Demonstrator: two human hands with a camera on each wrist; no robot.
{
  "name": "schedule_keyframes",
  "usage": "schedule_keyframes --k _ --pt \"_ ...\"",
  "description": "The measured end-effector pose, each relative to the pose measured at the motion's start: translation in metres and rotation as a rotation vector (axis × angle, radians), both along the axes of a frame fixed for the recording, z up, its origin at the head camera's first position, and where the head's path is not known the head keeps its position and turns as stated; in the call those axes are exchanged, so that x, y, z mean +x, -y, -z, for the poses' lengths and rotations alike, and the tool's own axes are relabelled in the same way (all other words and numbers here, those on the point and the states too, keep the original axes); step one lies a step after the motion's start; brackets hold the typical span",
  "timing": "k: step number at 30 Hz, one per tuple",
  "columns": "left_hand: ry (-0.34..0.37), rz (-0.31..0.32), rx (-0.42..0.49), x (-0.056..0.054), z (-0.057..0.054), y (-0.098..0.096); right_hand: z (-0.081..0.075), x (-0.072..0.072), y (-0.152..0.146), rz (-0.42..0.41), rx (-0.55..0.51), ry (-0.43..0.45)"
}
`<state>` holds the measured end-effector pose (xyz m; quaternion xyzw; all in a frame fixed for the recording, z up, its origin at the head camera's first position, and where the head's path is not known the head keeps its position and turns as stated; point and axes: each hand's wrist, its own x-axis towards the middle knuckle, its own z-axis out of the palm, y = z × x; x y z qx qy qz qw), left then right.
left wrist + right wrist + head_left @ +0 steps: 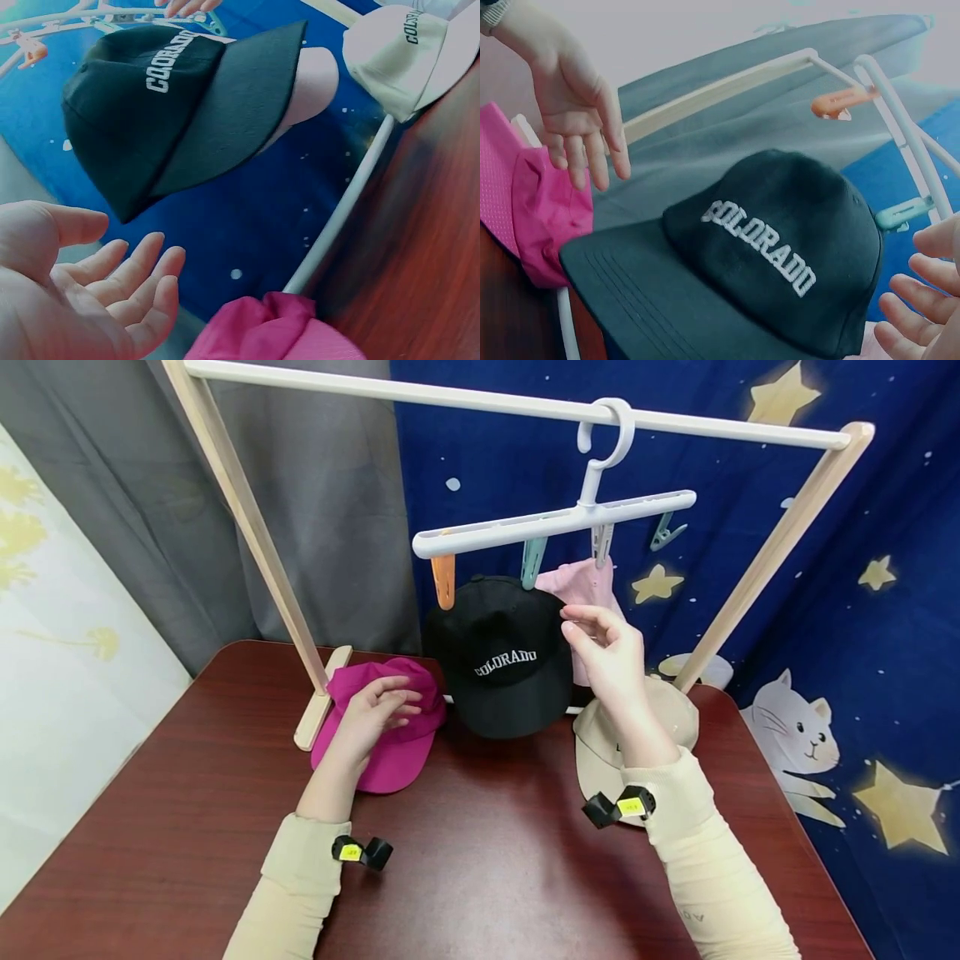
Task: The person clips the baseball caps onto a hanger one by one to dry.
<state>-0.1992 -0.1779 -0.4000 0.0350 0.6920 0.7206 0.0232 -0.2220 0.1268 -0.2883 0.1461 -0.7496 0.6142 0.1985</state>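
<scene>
A black cap [504,668] with white COLORADO lettering hangs from a white hanger [510,531], a teal clip [533,562] at its top edge. An orange clip [444,582] overlaps the cap's left side in the head view. My right hand [611,652] is beside the cap's right edge, fingers loosely bent and holding nothing. Over a magenta cap [397,752] on the table is my left hand [378,710], its fingers relaxed and nothing in them. The left wrist view shows that left hand [97,292] palm up, below the black cap [142,112].
A pink cap [581,581] hangs behind the black one under a grey clip [602,543]. Another teal clip [666,532] dangles at the hanger's right end. On the table's right lies a beige cap [600,731]. A wooden rack [251,518] carries the hanger on its white bar [412,392].
</scene>
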Motion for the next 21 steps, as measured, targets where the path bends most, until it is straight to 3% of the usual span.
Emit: schedule_keyframes --k 12,21 --pt "-0.143 -0.085 -0.107 0.014 -0.017 0.027 0.022 0.031 0.014 -0.070 -0.144 -0.012" --pt "-0.151 -0.162 -0.243 0.029 -0.020 0.047 0.038 0.049 0.027 -0.127 -0.238 0.035"
